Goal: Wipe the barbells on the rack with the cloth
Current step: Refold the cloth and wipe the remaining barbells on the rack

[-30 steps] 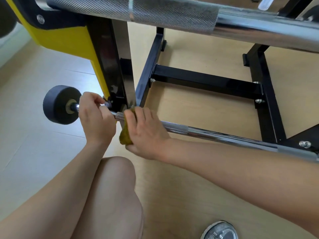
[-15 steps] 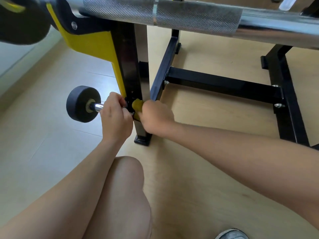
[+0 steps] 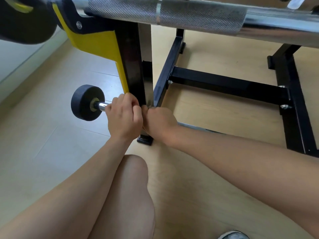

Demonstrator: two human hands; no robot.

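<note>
A low chrome barbell (image 3: 101,106) with a round black end weight (image 3: 86,102) passes behind the black rack upright (image 3: 136,69). My left hand (image 3: 123,118) is closed around its shaft just right of the weight. My right hand (image 3: 160,122) is a fist on the bar beside the upright, touching my left hand. The yellow cloth is almost wholly hidden inside that fist. More of the bar's shaft (image 3: 195,127) shows behind my right wrist. A thick upper barbell (image 3: 189,14) with a knurled grip lies across the top of the rack.
The rack's black base beams (image 3: 224,83) and right foot (image 3: 293,104) stand on the wood floor. A yellow side panel (image 3: 96,44) and a large black plate (image 3: 22,23) are at the upper left. My bare knee (image 3: 131,187) is below my hands, and a shoe tip (image 3: 233,235) is at the bottom edge.
My right hand slid the cloth left along the low bar until it met my left hand at the upright. The cloth has gone from visible to hidden in the fist.
</note>
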